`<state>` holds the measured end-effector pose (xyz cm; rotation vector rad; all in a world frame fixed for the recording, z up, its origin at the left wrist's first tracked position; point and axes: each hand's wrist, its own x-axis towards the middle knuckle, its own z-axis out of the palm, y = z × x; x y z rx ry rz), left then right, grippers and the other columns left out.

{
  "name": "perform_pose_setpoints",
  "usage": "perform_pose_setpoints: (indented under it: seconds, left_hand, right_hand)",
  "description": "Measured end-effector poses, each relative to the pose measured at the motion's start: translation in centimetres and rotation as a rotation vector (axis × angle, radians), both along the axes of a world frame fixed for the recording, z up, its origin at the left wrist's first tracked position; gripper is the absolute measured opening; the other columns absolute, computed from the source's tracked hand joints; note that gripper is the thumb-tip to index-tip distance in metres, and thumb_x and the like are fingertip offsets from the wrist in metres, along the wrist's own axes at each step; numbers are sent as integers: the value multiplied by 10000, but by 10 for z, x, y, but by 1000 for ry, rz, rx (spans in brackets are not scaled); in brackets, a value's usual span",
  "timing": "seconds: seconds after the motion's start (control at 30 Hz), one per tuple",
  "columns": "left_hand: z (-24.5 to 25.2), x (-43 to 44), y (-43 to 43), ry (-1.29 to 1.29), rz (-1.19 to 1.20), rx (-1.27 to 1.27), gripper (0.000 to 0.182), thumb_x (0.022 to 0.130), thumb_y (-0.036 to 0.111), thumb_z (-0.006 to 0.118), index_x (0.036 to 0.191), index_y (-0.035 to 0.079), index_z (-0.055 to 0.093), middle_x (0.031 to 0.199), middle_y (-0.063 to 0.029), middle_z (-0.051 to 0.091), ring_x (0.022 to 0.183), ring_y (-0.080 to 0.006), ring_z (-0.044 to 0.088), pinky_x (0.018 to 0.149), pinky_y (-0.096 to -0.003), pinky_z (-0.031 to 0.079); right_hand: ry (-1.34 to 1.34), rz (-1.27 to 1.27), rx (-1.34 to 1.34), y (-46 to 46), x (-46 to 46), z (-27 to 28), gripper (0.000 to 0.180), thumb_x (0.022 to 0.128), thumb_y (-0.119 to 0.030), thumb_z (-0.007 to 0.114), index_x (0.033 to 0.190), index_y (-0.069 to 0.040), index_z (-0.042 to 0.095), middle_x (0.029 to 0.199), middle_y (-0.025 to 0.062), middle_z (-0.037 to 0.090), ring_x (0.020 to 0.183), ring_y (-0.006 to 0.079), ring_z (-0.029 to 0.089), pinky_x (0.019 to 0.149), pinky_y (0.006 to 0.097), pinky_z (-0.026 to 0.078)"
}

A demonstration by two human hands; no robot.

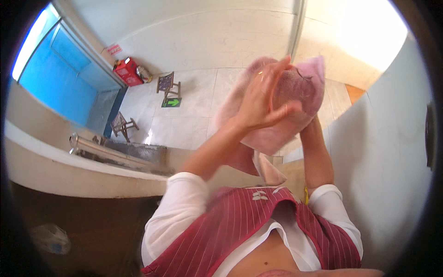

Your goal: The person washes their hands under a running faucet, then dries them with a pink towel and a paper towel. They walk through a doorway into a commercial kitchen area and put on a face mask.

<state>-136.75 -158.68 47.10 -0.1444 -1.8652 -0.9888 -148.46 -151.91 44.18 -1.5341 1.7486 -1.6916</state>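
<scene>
A pink cloth (301, 86), fuzzy like a towel, is held up in front of me, with parts of it hanging down towards my chest. Across its near face lies my left hand (266, 93), palm against the fabric, thumb and fingers spread, a ring on one finger. My right forearm rises on the right side and goes behind the cloth, which hides my right hand. Some of the cloth is blurred.
Two folding stools (168, 85) (123, 126) stand on the tiled floor. A red box (128, 72) is by the far wall, near a blue doorway (62, 83). Metal tubes (110, 152) lie on the left. A clear plastic bag (52, 239) is at lower left. A pale panel (387, 138) rises on the right.
</scene>
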Motion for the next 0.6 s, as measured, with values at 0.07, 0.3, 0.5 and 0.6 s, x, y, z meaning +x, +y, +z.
perform_pose_setpoints:
  seconds: [0.07,0.3,0.5,0.6]
  left_hand:
    - [-27,7,-31,-66,339,-392,405,886,336,544,1137,20,529,997,-124,591,872,-290,577,836,-416,439]
    - [-83,-61,-114,80,572,450,400,890,423,475,794,44,559,767,-113,576,717,-256,561,685,-332,423]
    - [-10,-75,1,347,-331,146,404,842,396,482,1018,58,616,986,-119,634,906,-263,589,817,-380,426]
    - [-2,-55,9,420,-203,-317,449,765,402,543,1040,57,625,1015,-129,630,930,-293,584,873,-411,413]
  right_hand:
    - [-467,134,-22,-31,-2,-28,497,947,-446,454,1274,-72,467,1228,67,499,1152,151,456,982,297,377]
    - [-181,404,404,-86,-19,7,880,869,-741,256,1412,-55,344,1409,108,391,1210,198,453,1051,333,332]
    - [-352,273,513,-144,-166,32,793,894,-662,276,908,33,658,855,150,662,806,257,638,775,379,496]
    - [412,-351,633,-172,-121,29,573,910,-556,470,805,-25,658,758,106,651,731,257,626,694,423,497]
